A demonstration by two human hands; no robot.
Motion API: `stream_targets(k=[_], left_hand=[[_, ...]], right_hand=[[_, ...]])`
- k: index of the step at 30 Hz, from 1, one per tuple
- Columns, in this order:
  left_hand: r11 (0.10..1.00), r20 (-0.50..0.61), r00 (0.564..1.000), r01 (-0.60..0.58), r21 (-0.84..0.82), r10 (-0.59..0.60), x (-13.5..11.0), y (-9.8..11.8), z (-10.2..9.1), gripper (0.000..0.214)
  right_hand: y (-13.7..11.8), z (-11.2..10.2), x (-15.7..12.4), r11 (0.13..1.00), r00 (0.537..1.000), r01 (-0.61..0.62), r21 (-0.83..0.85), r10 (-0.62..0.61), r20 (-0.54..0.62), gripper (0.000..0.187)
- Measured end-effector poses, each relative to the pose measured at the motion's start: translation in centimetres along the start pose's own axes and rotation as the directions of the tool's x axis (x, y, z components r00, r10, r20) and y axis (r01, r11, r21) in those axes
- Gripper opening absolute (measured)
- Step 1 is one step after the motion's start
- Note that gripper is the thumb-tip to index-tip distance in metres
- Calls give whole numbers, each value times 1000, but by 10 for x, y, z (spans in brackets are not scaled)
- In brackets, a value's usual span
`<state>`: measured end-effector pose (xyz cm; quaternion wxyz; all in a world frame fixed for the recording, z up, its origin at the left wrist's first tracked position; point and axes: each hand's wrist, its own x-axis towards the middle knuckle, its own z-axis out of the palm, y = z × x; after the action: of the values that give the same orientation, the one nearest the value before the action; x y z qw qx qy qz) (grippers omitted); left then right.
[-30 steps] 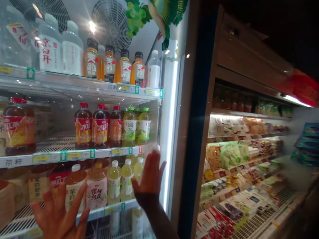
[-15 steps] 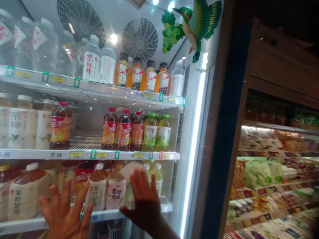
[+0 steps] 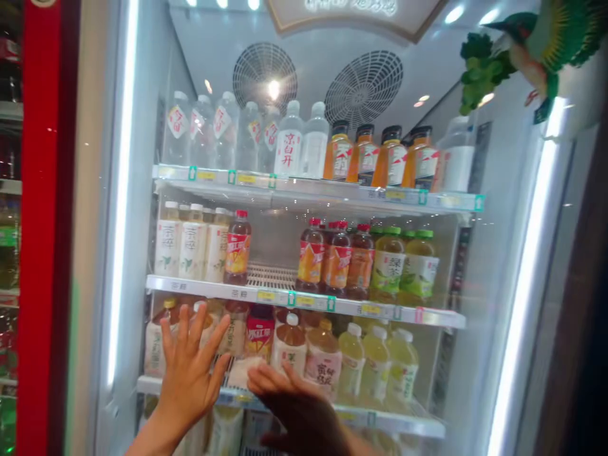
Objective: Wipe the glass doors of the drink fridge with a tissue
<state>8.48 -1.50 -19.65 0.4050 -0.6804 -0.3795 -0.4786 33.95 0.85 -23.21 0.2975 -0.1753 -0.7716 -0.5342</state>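
Left hand (image 3: 190, 366), right hand (image 3: 299, 405) before glass (image 3: 274, 237); bottles (image 3: 311, 256) on shelves (image 3: 209, 289) behind it.

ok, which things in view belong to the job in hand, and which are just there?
In the job, apparently:
- left hand, spread
- right hand
- pale cloth-like item at right fingertips
- glass front

Just there:
- red-capped iced tea bottles
- green tea bottles
- black-capped orange drinks
- bird decoration

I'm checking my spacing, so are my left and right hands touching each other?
Apart. In the head view, the left hand and right hand have a visible gap, with a shelf edge showing between them.
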Motion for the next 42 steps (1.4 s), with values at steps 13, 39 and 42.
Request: stream_targets(k=[13, 39, 42], left_hand=[[991, 48, 998, -34, 128, 28, -31, -127, -53, 78], [999, -112, 993, 31, 11, -29, -18, -155, -55, 86], [998, -108, 993, 49, 33, -45, -14, -149, -58, 86]], right_hand=[[-43, 41, 170, 970, 970, 241, 46, -242, 23, 91], [-15, 27, 315, 957, 959, 280, -73, -276, 62, 97], [-6, 23, 323, 994, 997, 76, -76, -75, 18, 99]])
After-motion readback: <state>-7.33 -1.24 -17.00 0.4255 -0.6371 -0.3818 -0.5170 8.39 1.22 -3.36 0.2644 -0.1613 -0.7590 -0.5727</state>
